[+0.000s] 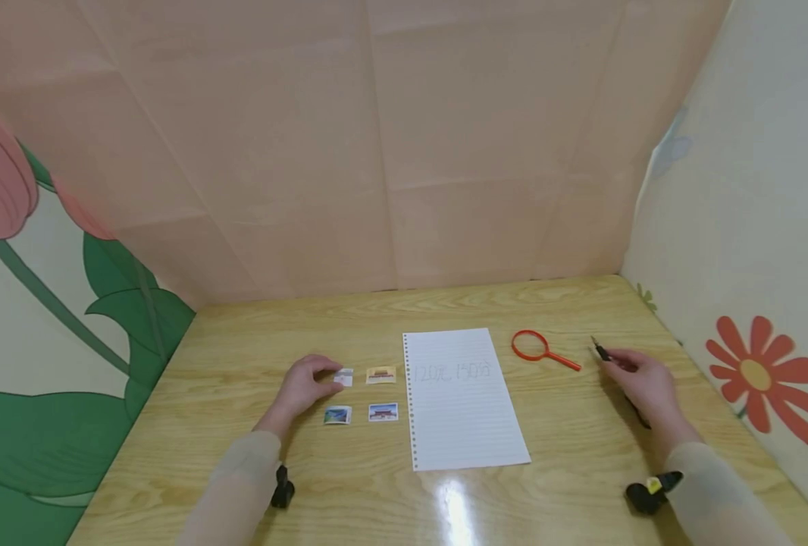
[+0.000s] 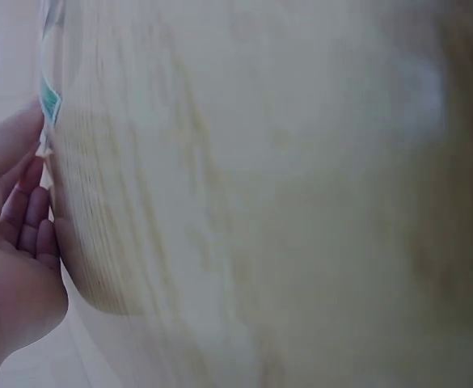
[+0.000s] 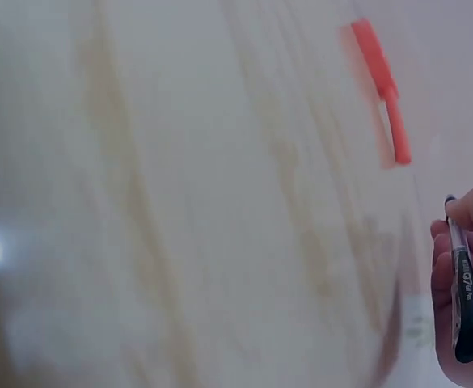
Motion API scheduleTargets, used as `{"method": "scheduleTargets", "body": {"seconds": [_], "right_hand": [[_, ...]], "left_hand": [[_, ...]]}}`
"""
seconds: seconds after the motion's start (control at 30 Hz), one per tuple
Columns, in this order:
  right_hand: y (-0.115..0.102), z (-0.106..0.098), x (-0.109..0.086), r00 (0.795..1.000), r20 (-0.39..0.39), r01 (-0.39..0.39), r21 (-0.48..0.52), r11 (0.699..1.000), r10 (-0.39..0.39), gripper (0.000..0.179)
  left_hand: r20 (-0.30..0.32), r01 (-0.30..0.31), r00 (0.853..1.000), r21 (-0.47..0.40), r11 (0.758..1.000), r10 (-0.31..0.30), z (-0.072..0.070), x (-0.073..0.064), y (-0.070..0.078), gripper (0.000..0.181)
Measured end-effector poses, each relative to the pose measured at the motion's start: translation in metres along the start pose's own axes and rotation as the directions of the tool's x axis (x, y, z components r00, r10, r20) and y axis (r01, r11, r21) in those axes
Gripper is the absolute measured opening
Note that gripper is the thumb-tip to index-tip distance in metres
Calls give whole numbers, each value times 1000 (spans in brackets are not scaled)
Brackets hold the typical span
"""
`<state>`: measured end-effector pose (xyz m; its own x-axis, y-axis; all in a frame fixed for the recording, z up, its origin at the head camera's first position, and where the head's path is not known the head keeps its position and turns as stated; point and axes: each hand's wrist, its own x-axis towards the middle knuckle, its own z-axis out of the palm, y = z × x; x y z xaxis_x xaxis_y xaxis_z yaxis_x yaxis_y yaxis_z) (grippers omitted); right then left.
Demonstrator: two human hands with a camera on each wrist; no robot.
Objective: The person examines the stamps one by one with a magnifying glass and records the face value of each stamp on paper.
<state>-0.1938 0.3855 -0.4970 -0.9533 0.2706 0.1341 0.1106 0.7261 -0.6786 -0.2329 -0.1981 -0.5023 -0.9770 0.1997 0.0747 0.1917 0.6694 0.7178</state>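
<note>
My left hand [image 1: 306, 385] is at the left of a small group of stamps, its thumb and forefinger pinching the edge of a pale stamp [image 1: 346, 378]. Beside that lies a yellowish stamp with a red building [image 1: 380, 375]. Nearer to me are a blue-green landscape stamp [image 1: 337, 415] and a stamp with a building under blue sky [image 1: 383, 412]. On the right, my right hand [image 1: 641, 385] holds a black gel pen [image 3: 465, 307], its tip pointing forward and left. A lined sheet [image 1: 468, 425] with handwriting across its upper part lies between the hands.
A red magnifying glass [image 1: 564, 359] lies between the sheet and my right hand. The wooden table [image 1: 295, 318] ends at a pink cloth backdrop [image 1: 295, 189]. Flower-printed panels stand at left and right.
</note>
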Motion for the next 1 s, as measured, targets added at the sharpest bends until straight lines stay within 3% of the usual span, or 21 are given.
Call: {"method": "scheduleTargets", "body": {"seconds": [0.17,0.33,0.5,0.63,0.9,1.0], "right_hand": [[-16,3,-6,996,16,82,42,996,-83,37],[-34,8,-12,990,73,112,130,985,-123,38],[-50,15,-17,972,142,165,170,972,-189,36],[-61,21,-20,960,180,181,187,965,-215,30],[-82,39,-27,932,281,122,357,926,-231,35],[-87,45,-28,916,325,68,450,890,-235,40]], "left_hand": [[3,22,1000,-65,998,-22,-2,-3,2,37],[1,38,999,-99,994,-39,0,-9,7,40],[-58,-69,996,-92,993,64,10,-18,23,36],[-65,-152,987,-62,986,148,22,-27,41,33],[-3,-267,964,-24,963,267,51,-51,75,34],[40,-289,956,-28,957,290,61,-59,85,34]]}}
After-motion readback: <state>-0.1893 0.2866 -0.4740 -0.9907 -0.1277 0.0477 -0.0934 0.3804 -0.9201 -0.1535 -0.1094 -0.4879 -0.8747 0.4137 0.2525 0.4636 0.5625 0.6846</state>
